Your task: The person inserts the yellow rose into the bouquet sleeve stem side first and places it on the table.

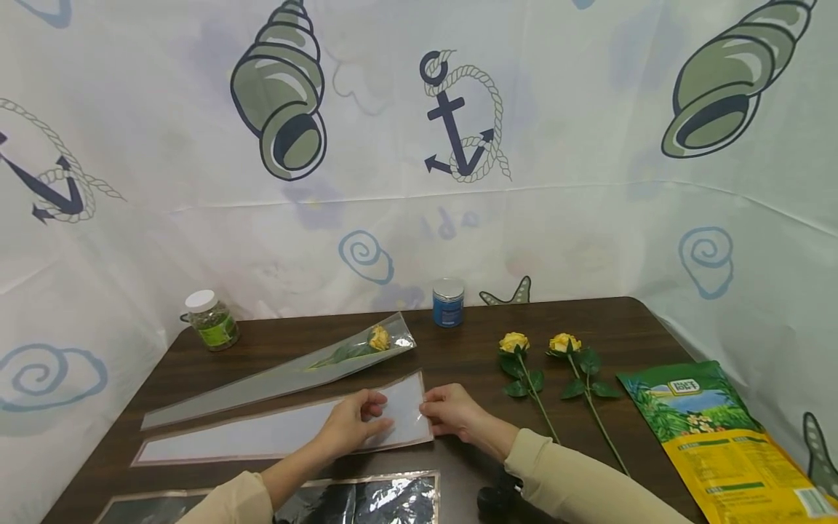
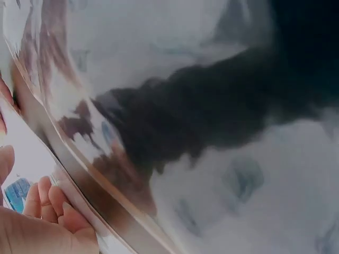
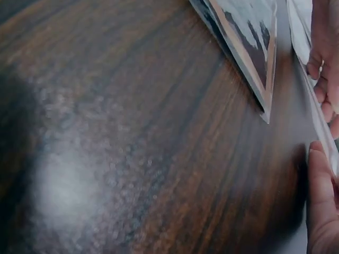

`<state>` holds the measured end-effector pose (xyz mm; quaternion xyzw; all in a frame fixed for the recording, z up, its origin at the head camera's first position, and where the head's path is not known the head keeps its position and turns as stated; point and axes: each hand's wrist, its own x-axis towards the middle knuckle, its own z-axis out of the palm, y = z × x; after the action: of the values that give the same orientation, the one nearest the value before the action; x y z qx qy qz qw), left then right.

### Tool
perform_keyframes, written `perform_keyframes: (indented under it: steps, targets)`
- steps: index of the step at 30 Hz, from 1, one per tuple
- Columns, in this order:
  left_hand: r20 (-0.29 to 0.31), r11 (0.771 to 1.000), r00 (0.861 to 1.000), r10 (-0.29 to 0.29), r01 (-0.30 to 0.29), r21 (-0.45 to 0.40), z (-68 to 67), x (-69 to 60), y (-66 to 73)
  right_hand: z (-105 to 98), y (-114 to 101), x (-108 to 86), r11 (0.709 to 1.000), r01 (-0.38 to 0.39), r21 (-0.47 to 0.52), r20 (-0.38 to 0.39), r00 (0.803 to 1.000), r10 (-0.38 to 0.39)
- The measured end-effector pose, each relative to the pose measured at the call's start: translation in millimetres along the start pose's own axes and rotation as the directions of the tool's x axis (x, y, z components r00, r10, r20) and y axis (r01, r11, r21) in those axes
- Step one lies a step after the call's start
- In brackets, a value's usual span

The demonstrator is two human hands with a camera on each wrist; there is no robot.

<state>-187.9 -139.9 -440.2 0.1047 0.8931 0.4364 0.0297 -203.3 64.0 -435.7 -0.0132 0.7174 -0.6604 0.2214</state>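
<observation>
A long, tapering white flower sleeve with a pinkish border lies across the table, its wide end to the right. My right hand pinches the sleeve's right edge between thumb and fingers. Over the sleeve near that end is my left hand, its fingers loosely bent and the thumb apart from them, with nothing seen between. Behind it lies a clear sleeve with a yellow rose inside. In front, a dark-looking transparent sleeve is partly covered by my left forearm.
Two yellow roses on stems lie right of my hands. A green and yellow pouch is at the far right. A blue tin and a green-labelled jar stand at the back. A black object sits near my right sleeve.
</observation>
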Motion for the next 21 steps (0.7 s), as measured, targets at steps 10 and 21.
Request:
perform_keyframes:
  steps: [10,21]
  targets:
    - [-0.099,0.991,0.991,-0.09,0.08,-0.103,14.4,3.5,6.6,7,4,6.6,0.996,0.087,-0.017,-0.089,0.992,-0.089]
    - [-0.206,0.986,0.965,-0.164,0.166,-0.006,22.3,5.6,11.6,9,8,13.5,0.983,0.177,0.045,-0.085,0.981,-0.173]
